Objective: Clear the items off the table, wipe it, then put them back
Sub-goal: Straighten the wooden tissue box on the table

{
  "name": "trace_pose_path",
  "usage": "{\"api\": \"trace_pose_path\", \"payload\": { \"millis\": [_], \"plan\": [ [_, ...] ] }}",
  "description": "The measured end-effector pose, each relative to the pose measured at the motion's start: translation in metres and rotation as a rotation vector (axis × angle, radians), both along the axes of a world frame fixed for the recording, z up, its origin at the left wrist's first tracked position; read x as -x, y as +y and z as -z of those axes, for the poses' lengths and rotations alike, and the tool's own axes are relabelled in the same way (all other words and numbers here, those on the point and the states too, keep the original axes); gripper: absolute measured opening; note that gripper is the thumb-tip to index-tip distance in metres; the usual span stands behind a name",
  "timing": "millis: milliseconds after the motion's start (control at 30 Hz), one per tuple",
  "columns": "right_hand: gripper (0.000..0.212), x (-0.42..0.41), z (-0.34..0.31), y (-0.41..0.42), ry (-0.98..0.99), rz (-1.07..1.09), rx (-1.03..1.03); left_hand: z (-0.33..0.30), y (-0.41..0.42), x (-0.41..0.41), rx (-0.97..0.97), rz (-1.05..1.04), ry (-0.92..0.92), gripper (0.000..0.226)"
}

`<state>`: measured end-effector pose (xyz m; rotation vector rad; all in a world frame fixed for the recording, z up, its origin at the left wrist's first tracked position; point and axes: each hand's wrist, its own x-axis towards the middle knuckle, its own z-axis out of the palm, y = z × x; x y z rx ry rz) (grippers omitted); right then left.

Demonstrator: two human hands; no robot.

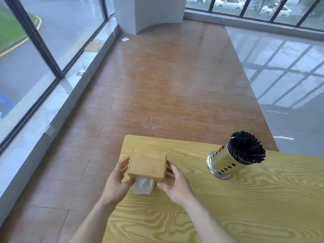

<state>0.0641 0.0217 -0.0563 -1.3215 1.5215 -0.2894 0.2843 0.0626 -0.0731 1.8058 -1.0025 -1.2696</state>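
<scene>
Open-fingered left hand (117,179) and right hand (175,183) press tipped tissue box (148,163), tissue (142,186) pointing nearward.

The left hand (117,179) and right hand (175,183) are bare. The left forearm (87,223) and right forearm (208,223) are bare too, slim and unsleeved.

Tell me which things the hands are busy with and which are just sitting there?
Busy with:
wooden tissue box
white tissue poking out of it
left hand and right hand at its sides

Just sitting there:
metal holder full of black straws
paper scrap on the floor
</scene>
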Motion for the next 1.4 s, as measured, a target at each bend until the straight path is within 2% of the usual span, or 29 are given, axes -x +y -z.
{"api": "trace_pose_path", "payload": {
  "millis": [167, 467, 667, 767, 1133, 1400],
  "plan": [
    [0.075, -0.004, -0.001, -0.007, -0.086, 0.060, -0.009, 0.003, -0.004, 0.001, 0.020, 0.018, 0.081, 0.069],
    [0.059, -0.007, -0.009, -0.018, -0.128, 0.131, 0.020, -0.007, -0.013, -0.003, 0.028, 0.000, 0.041, 0.060],
    [0.034, -0.012, -0.014, -0.029, -0.073, 0.171, 0.055, -0.022, -0.030, -0.001, 0.059, -0.129, -0.001, 0.023],
    [0.030, -0.014, -0.015, -0.032, -0.059, 0.184, 0.071, -0.024, -0.035, 0.001, 0.063, -0.130, -0.008, 0.016],
    [0.055, -0.026, 0.001, -0.041, -0.118, 0.219, 0.051, -0.015, -0.041, 0.004, 0.028, -0.128, 0.032, 0.040],
    [0.049, -0.028, 0.007, -0.042, -0.147, 0.249, 0.045, -0.005, -0.044, 0.003, 0.012, -0.106, 0.035, 0.049]
  ]
}}
